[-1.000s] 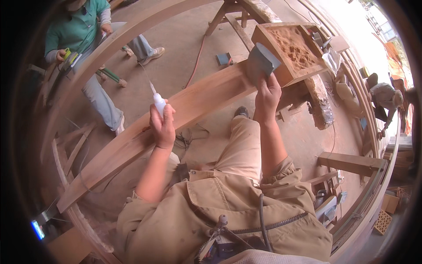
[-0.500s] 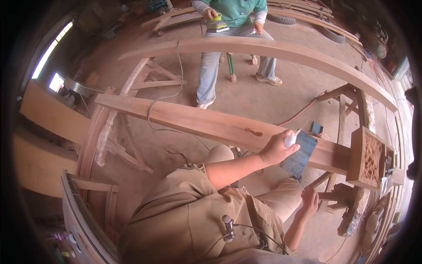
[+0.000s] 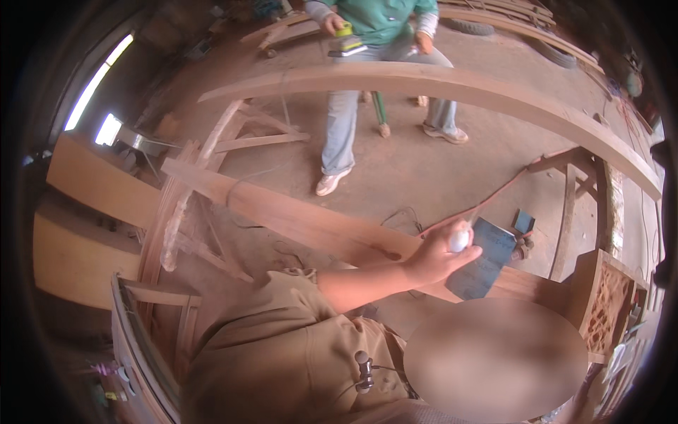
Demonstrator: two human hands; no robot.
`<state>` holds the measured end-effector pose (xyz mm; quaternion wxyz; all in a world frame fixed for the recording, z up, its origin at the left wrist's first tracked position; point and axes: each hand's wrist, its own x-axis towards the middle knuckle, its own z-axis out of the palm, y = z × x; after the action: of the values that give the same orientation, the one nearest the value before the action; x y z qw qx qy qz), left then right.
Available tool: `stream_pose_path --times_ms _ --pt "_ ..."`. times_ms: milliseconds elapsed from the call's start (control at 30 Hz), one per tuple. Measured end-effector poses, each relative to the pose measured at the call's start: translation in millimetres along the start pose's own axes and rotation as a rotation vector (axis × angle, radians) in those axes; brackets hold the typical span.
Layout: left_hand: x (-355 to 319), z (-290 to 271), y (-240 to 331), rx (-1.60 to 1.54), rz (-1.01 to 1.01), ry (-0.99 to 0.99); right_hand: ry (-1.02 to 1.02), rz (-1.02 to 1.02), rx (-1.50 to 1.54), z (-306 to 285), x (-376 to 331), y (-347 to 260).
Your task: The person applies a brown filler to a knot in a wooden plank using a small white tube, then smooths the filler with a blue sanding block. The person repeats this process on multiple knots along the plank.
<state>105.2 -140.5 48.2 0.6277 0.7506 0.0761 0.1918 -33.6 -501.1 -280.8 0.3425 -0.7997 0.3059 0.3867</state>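
Observation:
My left hand [image 3: 441,253] is closed round a small white bottle [image 3: 459,241] with a thin nozzle pointing up. Against its fingers is a blue-grey sheet of sandpaper [image 3: 482,259], over the right part of a long wooden board [image 3: 304,222]; whether the fingers pinch this sheet is unclear. The board lies across in front of me and has a dark knot hole near my wrist. A small blue block [image 3: 523,221] sits just beyond the sheet. My right hand cannot be seen; a blurred oval covers the area at lower right.
A long curved beam [image 3: 424,73] spans the trestles [image 3: 201,177] farther off. Behind it sits a co-worker [image 3: 385,28] holding a green sander [image 3: 346,40]. A wooden box with a carved face [image 3: 609,304] stands at the board's right end. A red hose [image 3: 487,201] crosses the floor.
The view has shifted, so the board and beam sit differently. My left hand still holds the bottle, and the sandpaper has turned slightly. My right hand, visible earlier, is now hidden behind the blur.

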Motion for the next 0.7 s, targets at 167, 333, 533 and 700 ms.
stream_pose_path --times_ms 167,333,533,700 --pt "30.3 -6.6 -15.8 -0.1 -0.088 0.076 0.043 0.033 -0.029 -54.5 17.6 -24.7" --pt "58.1 -4.5 -30.2 0.01 -0.132 0.164 0.083 0.102 -0.03 -89.8 20.2 -36.7" --pt "55.6 25.3 -37.5 -0.059 -0.14 0.204 0.074 0.15 -0.066 -113.8 17.2 -45.6" --pt "23.4 50.6 -25.6 -0.087 -0.132 0.281 0.026 0.117 -0.133 -133.5 18.4 -40.3"
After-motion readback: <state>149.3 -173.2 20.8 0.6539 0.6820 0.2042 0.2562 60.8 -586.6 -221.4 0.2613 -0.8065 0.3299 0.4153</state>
